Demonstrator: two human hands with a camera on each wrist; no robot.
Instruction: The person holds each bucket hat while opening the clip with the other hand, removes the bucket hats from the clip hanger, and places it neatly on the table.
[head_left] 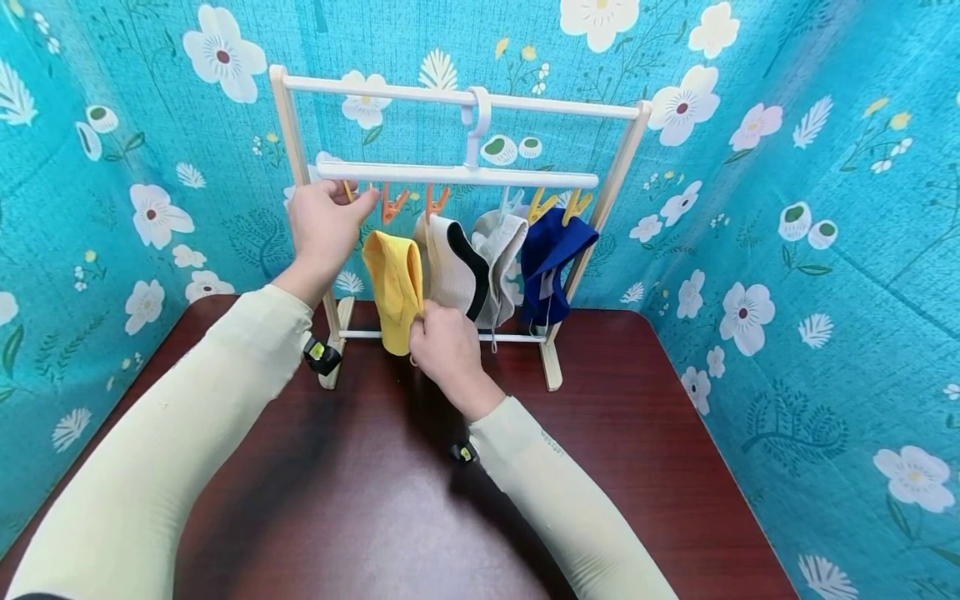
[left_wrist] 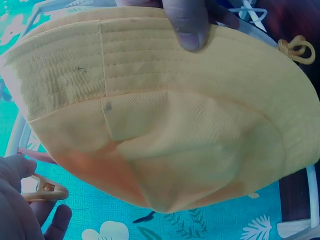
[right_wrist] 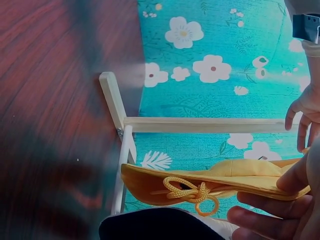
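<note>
A yellow bucket hat (head_left: 393, 287) with a knotted cord (right_wrist: 200, 192) is held below the white hanger bar (head_left: 450, 174). My right hand (head_left: 450, 346) pinches its brim between thumb and fingers. Up at the bar's left end, my left hand (head_left: 326, 223) pinches a yellow clothespin (left_wrist: 49, 191); the left wrist view shows this pin apart from the hat. An orange clothespin (head_left: 391, 204) hangs just above the hat. To the right, a beige hat with a black band (head_left: 456, 271), a grey hat (head_left: 498, 254) and a dark blue hat (head_left: 553, 262) hang from clothespins.
A wooden rack (head_left: 287, 125) carries the hanger by its hook (head_left: 478, 117) and stands on a dark red table (head_left: 375, 500). Its feet (head_left: 551, 367) rest near the table's back edge. Blue flowered cloth (head_left: 825, 292) surrounds the back and sides.
</note>
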